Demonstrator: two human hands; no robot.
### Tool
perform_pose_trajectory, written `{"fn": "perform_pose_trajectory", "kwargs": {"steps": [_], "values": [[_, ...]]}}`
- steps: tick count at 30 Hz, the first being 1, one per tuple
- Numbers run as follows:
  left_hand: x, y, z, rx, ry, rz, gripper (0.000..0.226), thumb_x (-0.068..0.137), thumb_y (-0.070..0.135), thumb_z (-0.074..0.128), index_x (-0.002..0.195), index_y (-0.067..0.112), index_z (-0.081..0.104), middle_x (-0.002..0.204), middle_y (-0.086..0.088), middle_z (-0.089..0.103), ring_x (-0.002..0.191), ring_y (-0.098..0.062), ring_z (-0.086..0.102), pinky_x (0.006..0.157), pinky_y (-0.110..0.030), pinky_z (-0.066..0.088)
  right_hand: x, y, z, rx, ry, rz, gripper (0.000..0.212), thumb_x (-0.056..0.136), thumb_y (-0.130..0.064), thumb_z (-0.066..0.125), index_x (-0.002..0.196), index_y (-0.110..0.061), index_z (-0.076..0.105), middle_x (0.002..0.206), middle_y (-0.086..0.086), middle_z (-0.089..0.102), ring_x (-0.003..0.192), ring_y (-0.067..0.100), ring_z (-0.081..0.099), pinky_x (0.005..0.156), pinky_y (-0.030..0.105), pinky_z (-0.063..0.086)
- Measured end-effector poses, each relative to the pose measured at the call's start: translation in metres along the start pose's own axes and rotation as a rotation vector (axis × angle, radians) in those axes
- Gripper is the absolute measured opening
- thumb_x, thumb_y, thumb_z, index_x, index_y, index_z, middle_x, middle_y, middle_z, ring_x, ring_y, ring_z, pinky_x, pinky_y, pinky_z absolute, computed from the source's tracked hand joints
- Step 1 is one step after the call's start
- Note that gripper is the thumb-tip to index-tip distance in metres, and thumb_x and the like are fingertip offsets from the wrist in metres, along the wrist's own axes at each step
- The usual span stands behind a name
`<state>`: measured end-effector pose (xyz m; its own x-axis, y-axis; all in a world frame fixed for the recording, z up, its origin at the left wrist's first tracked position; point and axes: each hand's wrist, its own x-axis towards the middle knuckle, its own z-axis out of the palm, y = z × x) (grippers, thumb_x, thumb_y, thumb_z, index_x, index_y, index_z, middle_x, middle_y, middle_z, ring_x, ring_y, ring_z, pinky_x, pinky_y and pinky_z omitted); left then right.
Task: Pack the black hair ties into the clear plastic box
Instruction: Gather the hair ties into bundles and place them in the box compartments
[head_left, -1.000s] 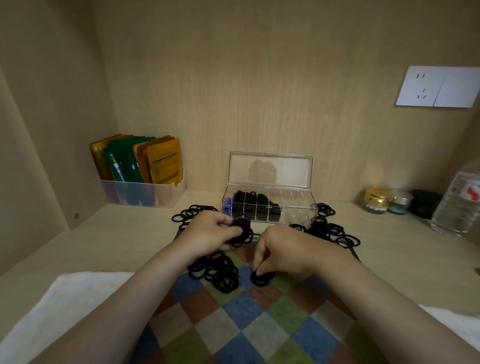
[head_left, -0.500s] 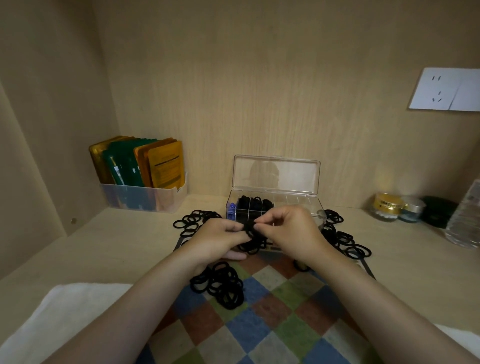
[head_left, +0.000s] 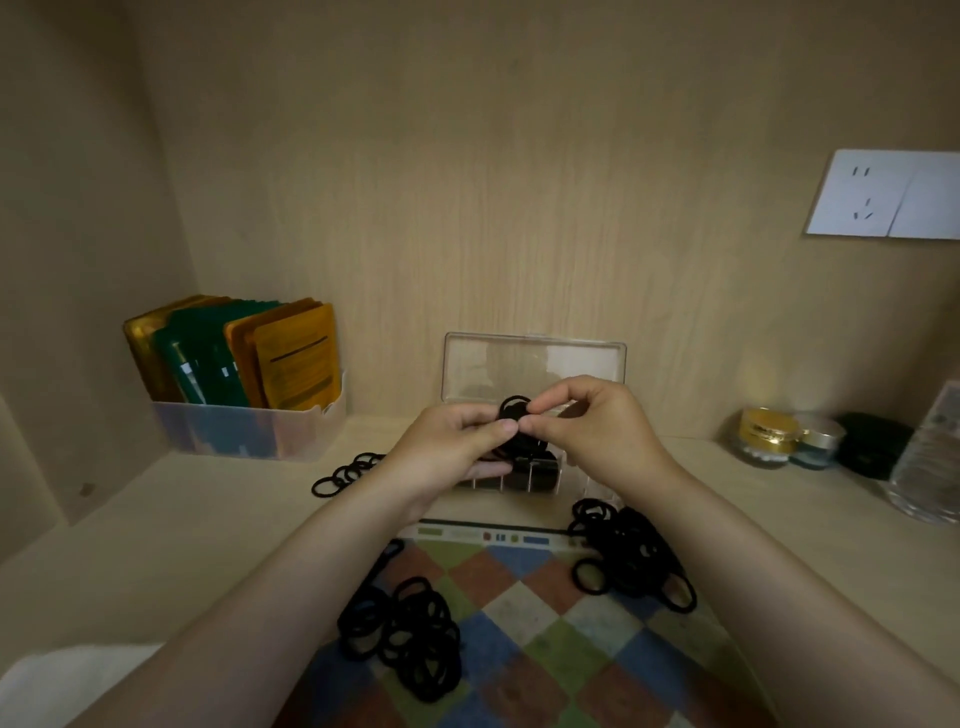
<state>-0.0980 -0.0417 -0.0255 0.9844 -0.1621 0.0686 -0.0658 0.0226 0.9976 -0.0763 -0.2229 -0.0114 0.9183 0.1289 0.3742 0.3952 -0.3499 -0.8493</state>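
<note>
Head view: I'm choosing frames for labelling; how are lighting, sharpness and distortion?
In the head view, light is dim and warm; glare glows on the wall above the gold-lidded glass jar; the lid of the clear plastic box carries dark reflections; wide-angle distortion skews the white wall socket; the clear water bottle at right is blurred.

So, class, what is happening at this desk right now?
A person is packing hair ties. The left hand and right hand together pinch a small bunch of black hair ties over the open clear plastic box, where some compartments already hold ties. Loose piles lie on the checkered mat and the desk.
</note>
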Motion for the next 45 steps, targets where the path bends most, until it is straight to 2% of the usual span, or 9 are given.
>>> {"fn": "perform_pose_trajectory", "kwargs": {"steps": [4,11,21,23,27,34,40,43,45], "values": [[0.02,0.013,-0.001,0.055,-0.065,0.047,0.025,0.099,0.016,0.06,0.121,0.011,0.07,0.115,-0.005,0.074,0.106,-0.013,0.071,0.085,-0.025,0.059,0.018,-0.004,-0.017,0.122,-0.223,0.217,0.037,0.086,-0.029,0.075,0.121,-0.019,0.065,0.107,0.007,0.071,0.086,0.019,0.071,0.06,0.032,0.057],[0.05,0.019,0.0,-0.041,0.088,0.063,0.031,0.088,0.007,0.073,0.117,0.001,0.065,0.105,-0.013,0.074,0.089,-0.018,0.076,0.075,-0.025,0.061,0.048,-0.014,-0.026,0.214,-0.354,0.33,0.029,0.091,-0.02,0.07,0.112,-0.001,0.07,0.103,0.019,0.075,0.086,0.021,0.074,0.065,0.029,0.06],[0.065,0.004,-0.002,-0.047,0.006,0.077,0.027,0.094,0.008,0.066,0.121,0.005,0.067,0.114,-0.014,0.072,0.097,-0.018,0.074,0.077,-0.024,0.061,0.066,-0.005,-0.02,0.186,-0.365,0.421,0.026,0.09,-0.014,0.07,0.11,0.003,0.069,0.101,0.02,0.075,0.091,0.025,0.075,0.068,0.029,0.062],[0.066,0.001,-0.002,0.021,-0.001,0.069,0.028,0.096,0.012,0.063,0.124,0.008,0.067,0.111,-0.01,0.072,0.095,-0.017,0.074,0.077,-0.024,0.06,0.067,-0.003,-0.018,0.082,-0.328,0.426,0.025,0.09,-0.018,0.071,0.109,-0.001,0.071,0.098,0.017,0.076,0.085,0.023,0.075,0.063,0.029,0.061],[0.07,-0.013,-0.008,0.573,0.106,0.229,0.024,0.101,0.027,0.054,0.118,0.028,0.07,0.108,0.014,0.068,0.102,-0.006,0.063,0.089,-0.023,0.049,0.074,0.009,-0.009,-0.423,-0.214,0.39,0.027,0.088,-0.033,0.074,0.094,-0.007,0.073,0.084,0.01,0.075,0.067,0.017,0.066,0.05,0.025,0.054],[0.071,-0.039,-0.011,1.045,0.054,0.328,0.039,0.102,0.037,0.046,0.141,0.038,0.05,0.134,0.008,0.054,0.133,-0.016,0.037,0.114,-0.035,0.028,0.076,0.022,0.014,-0.723,-0.172,0.303,0.02,0.086,-0.032,0.074,0.084,-0.012,0.073,0.064,-0.002,0.062,0.057,0.01,0.056,0.049,0.023,0.039],[0.069,-0.041,-0.011,1.136,0.02,0.299,0.05,0.101,0.051,0.037,0.15,0.042,0.032,0.146,0.008,0.043,0.143,-0.016,0.022,0.117,-0.037,0.02,0.073,0.021,0.021,-1.015,-0.23,0.316,0.03,0.09,-0.042,0.063,0.085,-0.012,0.069,0.069,-0.001,0.062,0.063,0.016,0.059,0.054,0.024,0.042],[0.069,-0.042,-0.01,1.165,-0.014,0.312,0.05,0.1,0.054,0.037,0.149,0.045,0.03,0.144,0.008,0.041,0.139,-0.015,0.025,0.115,-0.035,0.022,0.071,0.019,0.025,-1.206,-0.427,0.275,0.022,0.098,-0.027,0.05,0.1,-0.011,0.066,0.079,0.0,0.057,0.077,0.021,0.059,0.061,0.027,0.043],[0.069,-0.043,-0.011,1.201,-0.027,0.323,0.05,0.099,0.057,0.036,0.147,0.046,0.032,0.142,0.007,0.04,0.138,-0.015,0.024,0.115,-0.036,0.022,0.069,0.02,0.026,-1.236,-0.42,0.234,0.021,0.097,-0.024,0.049,0.106,-0.014,0.065,0.086,0.0,0.06,0.079,0.021,0.059,0.062,0.028,0.044]]}}
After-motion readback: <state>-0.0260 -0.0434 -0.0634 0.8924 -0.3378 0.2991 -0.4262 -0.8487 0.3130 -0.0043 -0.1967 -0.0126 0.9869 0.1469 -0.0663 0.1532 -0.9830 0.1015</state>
